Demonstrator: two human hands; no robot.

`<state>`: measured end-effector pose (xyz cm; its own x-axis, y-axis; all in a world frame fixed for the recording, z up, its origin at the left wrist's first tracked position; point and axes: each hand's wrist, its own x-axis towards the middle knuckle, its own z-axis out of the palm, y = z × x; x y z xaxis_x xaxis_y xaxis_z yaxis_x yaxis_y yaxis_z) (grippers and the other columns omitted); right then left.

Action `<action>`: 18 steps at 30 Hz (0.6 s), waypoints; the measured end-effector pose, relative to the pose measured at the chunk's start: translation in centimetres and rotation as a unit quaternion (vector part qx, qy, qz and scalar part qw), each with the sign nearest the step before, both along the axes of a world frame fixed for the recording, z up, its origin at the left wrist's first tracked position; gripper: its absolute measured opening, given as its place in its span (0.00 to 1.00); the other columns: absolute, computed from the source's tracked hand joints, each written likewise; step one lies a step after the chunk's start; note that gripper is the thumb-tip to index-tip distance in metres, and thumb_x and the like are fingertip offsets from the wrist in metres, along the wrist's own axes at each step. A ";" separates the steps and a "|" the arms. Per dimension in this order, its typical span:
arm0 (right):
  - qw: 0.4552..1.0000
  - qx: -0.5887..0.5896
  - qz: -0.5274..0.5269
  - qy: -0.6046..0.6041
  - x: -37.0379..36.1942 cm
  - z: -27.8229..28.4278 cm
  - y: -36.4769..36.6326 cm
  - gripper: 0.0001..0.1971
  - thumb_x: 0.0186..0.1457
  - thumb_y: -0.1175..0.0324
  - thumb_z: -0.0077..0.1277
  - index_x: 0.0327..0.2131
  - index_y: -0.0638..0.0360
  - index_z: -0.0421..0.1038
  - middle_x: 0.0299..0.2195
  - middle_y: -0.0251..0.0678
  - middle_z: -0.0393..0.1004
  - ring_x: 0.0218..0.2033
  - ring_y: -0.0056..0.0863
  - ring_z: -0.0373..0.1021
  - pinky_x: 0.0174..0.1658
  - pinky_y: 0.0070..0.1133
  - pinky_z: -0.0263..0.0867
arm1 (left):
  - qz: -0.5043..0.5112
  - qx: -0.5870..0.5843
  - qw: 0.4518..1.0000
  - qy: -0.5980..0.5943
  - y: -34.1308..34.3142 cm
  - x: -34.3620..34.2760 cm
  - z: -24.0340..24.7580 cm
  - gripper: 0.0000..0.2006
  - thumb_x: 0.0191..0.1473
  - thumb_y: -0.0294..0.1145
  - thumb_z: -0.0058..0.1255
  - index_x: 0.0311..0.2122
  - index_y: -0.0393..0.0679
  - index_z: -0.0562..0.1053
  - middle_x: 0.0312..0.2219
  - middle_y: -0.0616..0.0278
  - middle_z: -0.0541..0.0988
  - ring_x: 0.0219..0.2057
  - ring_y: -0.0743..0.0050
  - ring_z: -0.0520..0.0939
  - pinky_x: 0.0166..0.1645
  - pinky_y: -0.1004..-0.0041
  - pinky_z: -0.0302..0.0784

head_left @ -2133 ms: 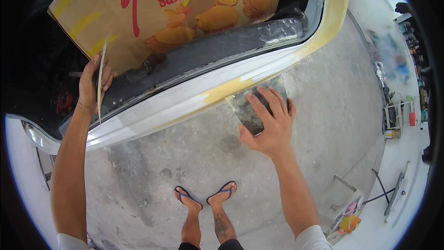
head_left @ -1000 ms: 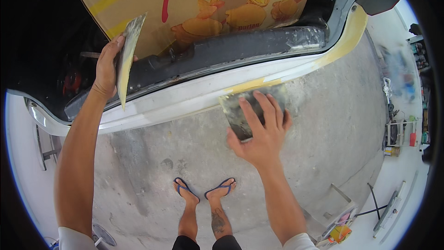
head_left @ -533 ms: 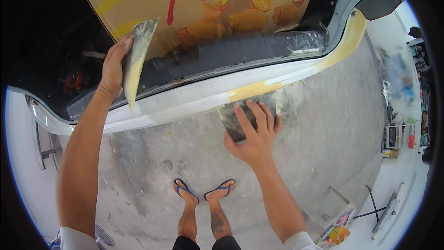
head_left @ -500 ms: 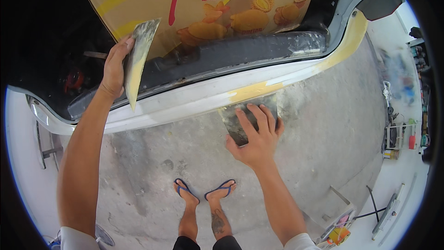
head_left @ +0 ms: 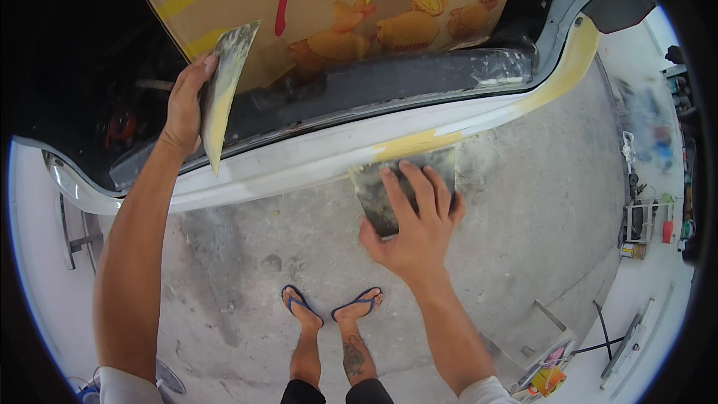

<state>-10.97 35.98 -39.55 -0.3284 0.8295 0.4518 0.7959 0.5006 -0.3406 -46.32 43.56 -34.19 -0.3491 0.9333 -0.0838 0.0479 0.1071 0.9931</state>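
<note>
My left hand (head_left: 185,101) grips a flat metal mixing board (head_left: 221,90) smeared with yellow filler, held upright over the open boot. A wide metal spreader blade (head_left: 395,183) lies under the spread fingers of my right hand (head_left: 415,221), which presses it against the white car bumper (head_left: 299,161). The blade sits just below a patch of yellow filler (head_left: 415,142) on the bumper's top edge. More yellow filler (head_left: 568,71) covers the bumper's right corner.
A large cardboard box (head_left: 336,7) stands in the open boot above a black rubber sill (head_left: 389,82). My feet in blue flip-flops (head_left: 333,307) stand on grey concrete (head_left: 523,217). Cans and tools (head_left: 643,224) line the right wall; clutter (head_left: 546,374) lies at the lower right.
My left hand has lifted the filler board higher and to the right, turning its face toward me. My right hand has slid the spreader slightly leftward and lower along the bumper.
</note>
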 end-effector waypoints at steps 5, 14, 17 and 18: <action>0.998 -0.028 0.002 -0.060 -0.6 1.4 0.4 0.33 0.40 0.53 0.63 0.54 0.45 0.76 0.58 0.28 0.69 0.60 0.38 0.62 0.56 0.50 0.50 | 0.011 -0.001 1.000 0.002 0.1 0.2 0.3 0.27 0.68 0.49 0.40 0.57 0.33 0.69 0.21 0.69 0.69 0.22 0.82 0.69 0.42 0.76 0.73; 0.994 -0.068 0.004 -0.081 -0.7 1.5 -0.3 0.35 0.39 0.52 0.63 0.56 0.46 0.75 0.57 0.28 0.69 0.58 0.38 0.62 0.56 0.50 0.50 | 0.000 -0.011 1.000 0.000 -0.4 0.6 1.0 0.30 0.66 0.52 0.46 0.62 0.35 0.69 0.28 0.66 0.77 0.29 0.80 0.79 0.36 0.81 0.74; 0.995 -0.052 0.010 -0.084 -1.4 1.1 -0.6 0.36 0.39 0.52 0.63 0.56 0.46 0.74 0.58 0.28 0.68 0.58 0.38 0.61 0.56 0.49 0.50 | 0.003 -0.016 1.000 -0.012 -0.4 0.4 0.7 0.30 0.66 0.51 0.46 0.62 0.35 0.68 0.30 0.66 0.78 0.30 0.80 0.79 0.37 0.81 0.74; 0.996 -0.056 0.012 -0.067 -1.5 1.2 -1.0 0.36 0.39 0.52 0.63 0.57 0.46 0.74 0.58 0.29 0.68 0.59 0.38 0.61 0.56 0.49 0.50 | -0.007 -0.017 1.000 -0.017 -0.3 0.3 0.6 0.30 0.66 0.51 0.47 0.62 0.35 0.68 0.31 0.66 0.78 0.30 0.80 0.80 0.37 0.81 0.74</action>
